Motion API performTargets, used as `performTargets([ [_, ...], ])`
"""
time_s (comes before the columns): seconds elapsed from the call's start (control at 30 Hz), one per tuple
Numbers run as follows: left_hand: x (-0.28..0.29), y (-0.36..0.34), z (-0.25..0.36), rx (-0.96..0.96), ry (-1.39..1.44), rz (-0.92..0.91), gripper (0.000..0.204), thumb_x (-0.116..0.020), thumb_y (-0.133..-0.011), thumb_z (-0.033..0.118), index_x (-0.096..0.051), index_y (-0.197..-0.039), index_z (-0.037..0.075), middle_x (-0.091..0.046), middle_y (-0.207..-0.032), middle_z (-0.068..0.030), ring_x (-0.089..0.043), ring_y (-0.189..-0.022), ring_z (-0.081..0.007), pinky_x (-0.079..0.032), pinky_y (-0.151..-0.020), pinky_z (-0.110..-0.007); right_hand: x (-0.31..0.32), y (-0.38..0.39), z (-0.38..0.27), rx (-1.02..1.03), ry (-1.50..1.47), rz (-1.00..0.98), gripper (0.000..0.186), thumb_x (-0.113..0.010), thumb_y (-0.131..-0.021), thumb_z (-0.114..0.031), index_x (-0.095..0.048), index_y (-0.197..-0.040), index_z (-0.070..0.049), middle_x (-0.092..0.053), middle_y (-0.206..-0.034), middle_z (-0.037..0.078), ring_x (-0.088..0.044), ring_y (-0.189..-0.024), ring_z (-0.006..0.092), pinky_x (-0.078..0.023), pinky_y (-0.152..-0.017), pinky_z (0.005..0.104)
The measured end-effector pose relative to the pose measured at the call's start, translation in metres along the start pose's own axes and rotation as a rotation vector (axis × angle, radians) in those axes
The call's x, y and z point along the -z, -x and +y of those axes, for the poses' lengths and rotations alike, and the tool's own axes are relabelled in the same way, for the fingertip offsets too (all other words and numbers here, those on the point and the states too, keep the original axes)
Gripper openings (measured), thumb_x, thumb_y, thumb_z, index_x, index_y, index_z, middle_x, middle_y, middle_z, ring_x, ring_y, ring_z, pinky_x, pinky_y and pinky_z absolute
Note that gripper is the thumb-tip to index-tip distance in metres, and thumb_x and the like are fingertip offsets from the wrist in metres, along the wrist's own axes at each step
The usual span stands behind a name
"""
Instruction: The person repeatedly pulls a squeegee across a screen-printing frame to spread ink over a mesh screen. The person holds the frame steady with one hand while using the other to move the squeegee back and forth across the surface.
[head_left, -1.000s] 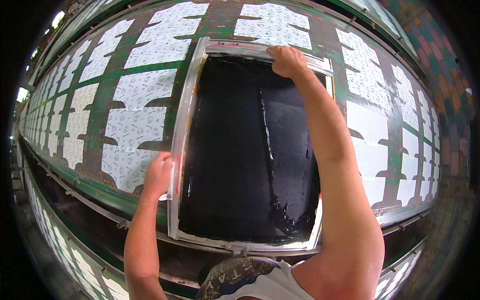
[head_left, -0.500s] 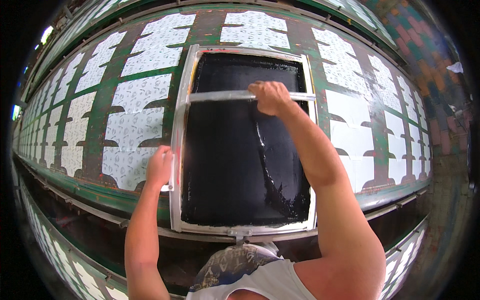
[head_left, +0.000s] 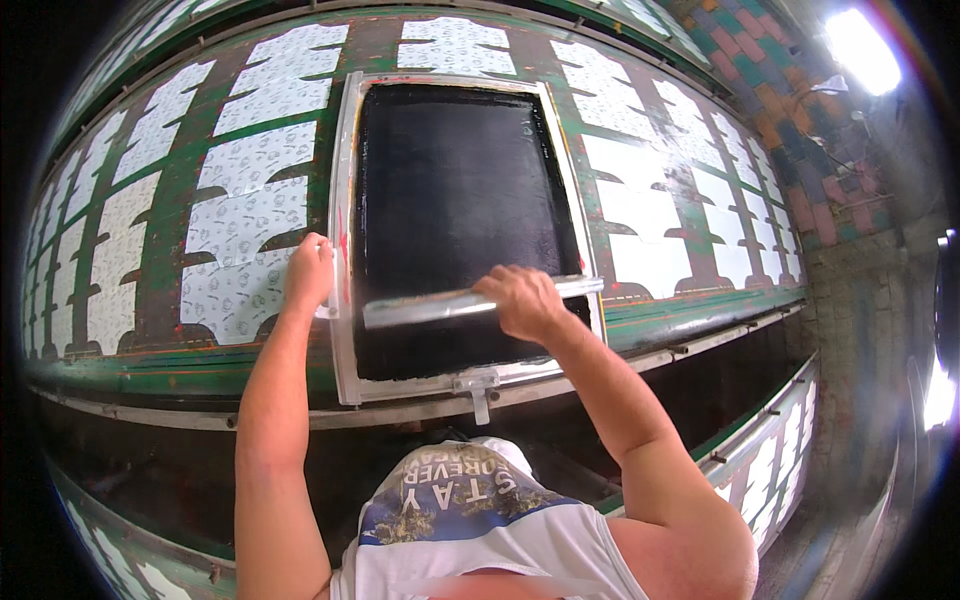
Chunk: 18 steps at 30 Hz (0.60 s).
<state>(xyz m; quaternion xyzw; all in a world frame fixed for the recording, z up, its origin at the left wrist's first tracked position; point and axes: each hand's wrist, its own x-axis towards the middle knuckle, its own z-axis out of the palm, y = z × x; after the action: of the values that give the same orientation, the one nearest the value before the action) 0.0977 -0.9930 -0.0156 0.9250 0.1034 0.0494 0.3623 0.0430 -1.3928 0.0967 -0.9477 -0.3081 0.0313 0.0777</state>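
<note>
A screen-printing frame [head_left: 342,180] with a pale rim lies on the long green table. Its inner area [head_left: 450,180] is coated in wet-looking black. My right hand [head_left: 524,304] is closed around a long silver squeegee [head_left: 425,308], which lies across the near part of the screen. The squeegee slants, its right end higher in the picture and reaching over the right rim. My left hand [head_left: 311,270] is closed at the frame's left side, on a pale handle [head_left: 327,311] mostly hidden by the fingers. A metal clamp [head_left: 476,384] sits at the middle of the near rim.
White printed fabric pieces [head_left: 250,210] lie in rows left of and beyond the frame. Plain white pieces [head_left: 640,215] lie to its right. A metal rail [head_left: 700,345] runs along the table's near edge. Another table with fabric [head_left: 770,460] shows at lower right.
My right hand has drawn the squeegee from the far part of the screen toward me, and it now slants. My left hand stays at the frame's left side. The whole view has shifted.
</note>
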Motion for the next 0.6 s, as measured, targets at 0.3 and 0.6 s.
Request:
performTargets([
  [0.3, 0.0, -0.005, 0.001, 0.009, -0.003, -0.022, 0.029, -0.056, -0.112, 0.031, -0.072, -0.118, 0.007, -0.079, -0.118, -0.0248, -0.073, -0.114, -0.0478, -0.056, -0.095, -0.057, -0.018, 0.093, -0.063, -0.022, 0.085, -0.062, 0.051, -0.081, -0.086, -0.01, -0.071, -0.136, -0.018, -0.069, -0.12, 0.005, -0.069, -0.114, 0.0277, -0.055, -0.097, 0.0443],
  [0.6, -0.004, -0.009, -0.005, -0.039, 0.004, 0.005, 0.035, -0.052, -0.11, 0.03, -0.072, -0.118, 0.002, -0.077, -0.12, -0.0279, -0.071, -0.116, -0.0501, -0.055, -0.099, -0.057, -0.021, 0.123, -0.071, 0.015, -0.021, -0.157, 0.08, -0.084, -0.077, -0.009, -0.063, -0.154, -0.013, -0.063, -0.144, 0.012, -0.058, -0.136, 0.0331, -0.044, -0.116, 0.0454],
])
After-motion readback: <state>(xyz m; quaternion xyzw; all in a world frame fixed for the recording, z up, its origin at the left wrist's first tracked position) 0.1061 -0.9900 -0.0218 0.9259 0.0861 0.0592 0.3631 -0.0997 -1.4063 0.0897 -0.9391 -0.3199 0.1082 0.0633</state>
